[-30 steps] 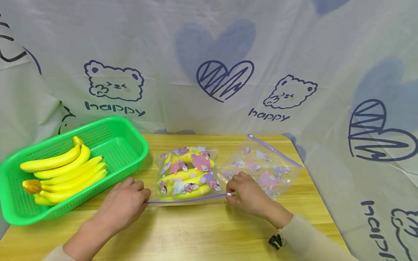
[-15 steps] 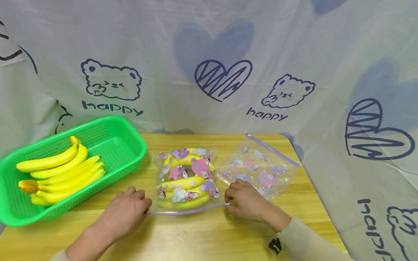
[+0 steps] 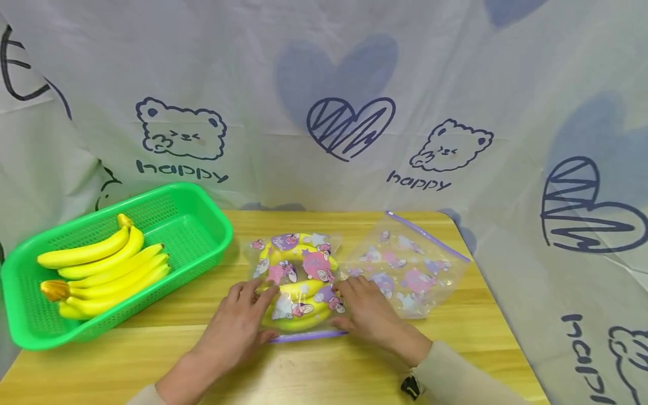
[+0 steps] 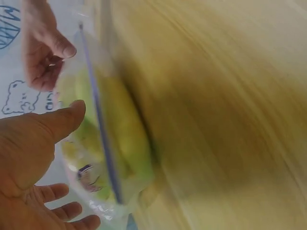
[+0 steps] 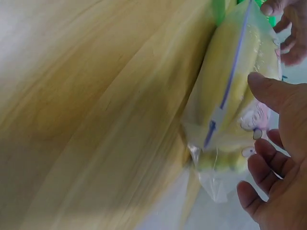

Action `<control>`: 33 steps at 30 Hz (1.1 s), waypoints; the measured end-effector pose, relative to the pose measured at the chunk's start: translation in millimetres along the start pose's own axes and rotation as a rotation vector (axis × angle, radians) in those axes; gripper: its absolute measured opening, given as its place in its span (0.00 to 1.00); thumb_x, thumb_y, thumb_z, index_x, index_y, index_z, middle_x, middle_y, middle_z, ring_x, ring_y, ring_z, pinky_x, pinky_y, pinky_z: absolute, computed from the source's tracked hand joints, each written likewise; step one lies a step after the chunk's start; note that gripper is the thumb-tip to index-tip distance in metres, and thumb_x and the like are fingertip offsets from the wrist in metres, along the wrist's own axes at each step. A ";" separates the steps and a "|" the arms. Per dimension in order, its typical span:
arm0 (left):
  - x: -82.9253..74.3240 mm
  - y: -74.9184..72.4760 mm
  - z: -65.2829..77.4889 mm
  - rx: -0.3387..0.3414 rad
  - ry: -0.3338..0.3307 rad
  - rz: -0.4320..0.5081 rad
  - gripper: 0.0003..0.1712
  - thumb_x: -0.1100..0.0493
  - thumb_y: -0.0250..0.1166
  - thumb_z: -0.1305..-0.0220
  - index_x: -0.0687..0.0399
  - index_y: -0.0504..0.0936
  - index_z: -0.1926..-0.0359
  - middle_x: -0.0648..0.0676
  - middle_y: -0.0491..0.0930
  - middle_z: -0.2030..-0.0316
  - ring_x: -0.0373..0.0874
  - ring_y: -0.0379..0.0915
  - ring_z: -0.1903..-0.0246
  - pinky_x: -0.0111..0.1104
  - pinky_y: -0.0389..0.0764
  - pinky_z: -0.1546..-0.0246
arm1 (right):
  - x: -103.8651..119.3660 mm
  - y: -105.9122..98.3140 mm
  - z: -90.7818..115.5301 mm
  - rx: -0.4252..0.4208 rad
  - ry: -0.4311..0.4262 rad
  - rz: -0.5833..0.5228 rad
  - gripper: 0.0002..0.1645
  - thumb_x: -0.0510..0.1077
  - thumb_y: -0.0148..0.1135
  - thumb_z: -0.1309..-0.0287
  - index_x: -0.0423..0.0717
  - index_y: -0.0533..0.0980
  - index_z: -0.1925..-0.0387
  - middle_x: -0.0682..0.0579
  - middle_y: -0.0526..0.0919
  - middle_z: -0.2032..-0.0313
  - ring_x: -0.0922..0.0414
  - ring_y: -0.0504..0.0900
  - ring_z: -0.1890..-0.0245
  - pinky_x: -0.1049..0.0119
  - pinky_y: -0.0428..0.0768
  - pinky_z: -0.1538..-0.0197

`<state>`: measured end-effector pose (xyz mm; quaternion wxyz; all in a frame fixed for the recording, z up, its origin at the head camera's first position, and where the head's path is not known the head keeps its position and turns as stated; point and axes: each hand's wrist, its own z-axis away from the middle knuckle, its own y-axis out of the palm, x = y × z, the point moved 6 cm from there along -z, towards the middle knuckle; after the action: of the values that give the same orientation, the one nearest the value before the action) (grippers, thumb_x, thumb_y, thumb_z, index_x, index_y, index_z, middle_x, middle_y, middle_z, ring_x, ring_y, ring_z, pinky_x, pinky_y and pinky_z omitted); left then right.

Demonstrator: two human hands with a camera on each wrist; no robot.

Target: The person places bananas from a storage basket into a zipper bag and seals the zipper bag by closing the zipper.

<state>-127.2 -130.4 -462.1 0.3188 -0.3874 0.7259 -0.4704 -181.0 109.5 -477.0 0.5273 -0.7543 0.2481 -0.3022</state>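
A clear zip bag [image 3: 298, 306] printed with pink and purple figures lies on the table with yellow bananas [image 3: 296, 289] inside. Its purple zip strip [image 3: 306, 337] faces the near edge; in the right wrist view the slider [image 5: 212, 125] sits close to one end of the strip. My left hand [image 3: 238, 315] is at the bag's left side, fingers spread and loosely bent over its edge. At the right side is my right hand [image 3: 367, 309], its fingers relaxed. Both wrist views show thumb and fingers apart, pinching nothing. Exact contact with the bag is hard to tell.
A green plastic basket [image 3: 202, 256] holding bunches of bananas [image 3: 108, 275] stands at the left. Another printed zip bag [image 3: 412, 270], flat, lies right of the filled one. A white patterned cloth [image 3: 263, 146] hangs behind the wooden table [image 3: 304, 377].
Both hands let go of the zip strip's ends and moved inward to the bag's sides. The filled bag first slid a little toward the near edge.
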 end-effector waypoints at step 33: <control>69.6 38.0 -81.5 0.092 -0.192 -0.038 0.48 0.60 0.76 0.37 0.65 0.64 0.22 0.74 0.67 0.28 0.71 0.69 0.30 0.58 0.70 0.30 | -39.1 32.8 -113.3 0.078 0.282 0.013 0.33 0.55 0.74 0.36 0.50 0.73 0.36 0.48 0.82 0.50 0.48 0.78 0.50 0.52 0.77 0.47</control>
<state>-239.1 -145.1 -475.4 0.3954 -0.4291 0.6622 -0.4701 -291.3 52.9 -486.0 0.5182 -0.6816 0.3125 -0.4113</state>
